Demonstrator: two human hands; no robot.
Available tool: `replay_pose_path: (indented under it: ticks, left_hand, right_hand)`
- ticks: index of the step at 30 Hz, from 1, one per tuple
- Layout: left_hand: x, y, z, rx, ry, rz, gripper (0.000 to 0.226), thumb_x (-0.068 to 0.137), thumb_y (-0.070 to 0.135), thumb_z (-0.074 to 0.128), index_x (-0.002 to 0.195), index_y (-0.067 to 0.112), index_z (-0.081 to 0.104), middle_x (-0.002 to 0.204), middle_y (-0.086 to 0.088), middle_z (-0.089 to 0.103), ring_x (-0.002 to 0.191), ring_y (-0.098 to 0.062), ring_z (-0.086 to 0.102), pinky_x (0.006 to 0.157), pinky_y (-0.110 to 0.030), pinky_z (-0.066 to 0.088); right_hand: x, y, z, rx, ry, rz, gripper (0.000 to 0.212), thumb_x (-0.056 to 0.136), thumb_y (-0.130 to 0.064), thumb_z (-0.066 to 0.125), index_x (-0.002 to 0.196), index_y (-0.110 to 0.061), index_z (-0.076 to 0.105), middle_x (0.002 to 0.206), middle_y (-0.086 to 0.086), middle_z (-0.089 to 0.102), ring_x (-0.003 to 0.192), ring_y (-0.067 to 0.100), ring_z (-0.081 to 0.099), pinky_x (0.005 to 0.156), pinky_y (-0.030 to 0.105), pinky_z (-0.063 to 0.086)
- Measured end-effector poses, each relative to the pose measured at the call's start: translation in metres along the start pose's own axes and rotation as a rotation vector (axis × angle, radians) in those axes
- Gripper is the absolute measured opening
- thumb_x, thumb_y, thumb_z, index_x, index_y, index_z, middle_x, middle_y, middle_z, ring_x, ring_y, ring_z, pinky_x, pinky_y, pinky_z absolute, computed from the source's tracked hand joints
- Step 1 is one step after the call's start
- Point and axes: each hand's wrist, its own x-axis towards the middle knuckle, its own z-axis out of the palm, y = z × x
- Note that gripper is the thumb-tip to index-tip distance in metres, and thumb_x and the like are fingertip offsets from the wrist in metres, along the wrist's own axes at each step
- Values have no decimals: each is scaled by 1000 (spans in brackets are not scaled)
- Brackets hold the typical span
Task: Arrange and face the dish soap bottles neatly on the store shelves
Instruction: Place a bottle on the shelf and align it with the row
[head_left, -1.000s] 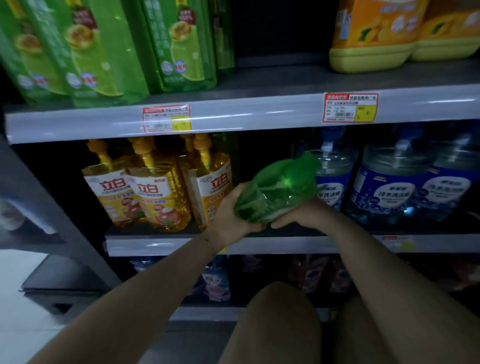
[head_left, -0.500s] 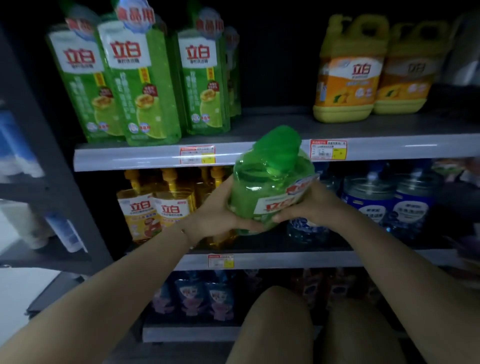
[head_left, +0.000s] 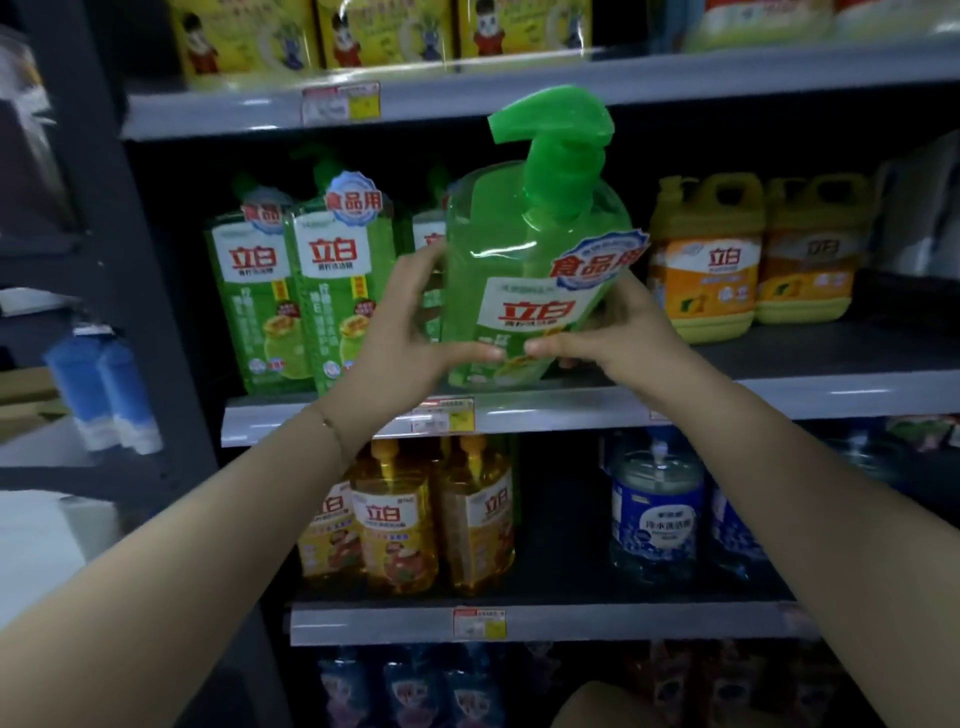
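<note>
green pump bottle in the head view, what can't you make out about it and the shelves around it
- Head view: green pump bottle, lower label covered by the left hand and right hand; whether its base touches the shelf, cannot tell.
- Head view: price tag print, too small and blurred.
- Head view: yellow packs, cut off by the upper edge.

Translucent green pump bottle (head_left: 524, 249), white label (head_left: 535, 317) with red characters. Yellow jugs (head_left: 701, 260) with orange fronts. Amber bottles (head_left: 395, 525) topped yellow. Clear bottle (head_left: 657, 514) banded blue. Grey shelf (head_left: 831, 395).
</note>
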Motion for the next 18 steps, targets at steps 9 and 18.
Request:
replay_pose_path:
  ticks: [9, 18]
  left_hand:
    - [17, -34, -7, -9, 89, -76, 94, 68, -1, 81, 147, 14, 33, 140, -1, 52, 127, -12, 52, 94, -31, 54]
    - [41, -48, -9, -51, 130, -233, 90, 73, 4, 79, 147, 22, 32, 123, 17, 52, 115, -1, 49, 97, -24, 49]
  right_hand:
    - [52, 38, 27, -14, -8, 19, 66, 62, -6, 86, 110, -34, 50, 121, -8, 59, 105, 21, 62, 61, 25, 54]
    - [83, 50, 33, 28, -32, 92, 62, 77, -10, 76, 132, -16, 48, 112, -9, 62, 91, 9, 63, 52, 13, 48]
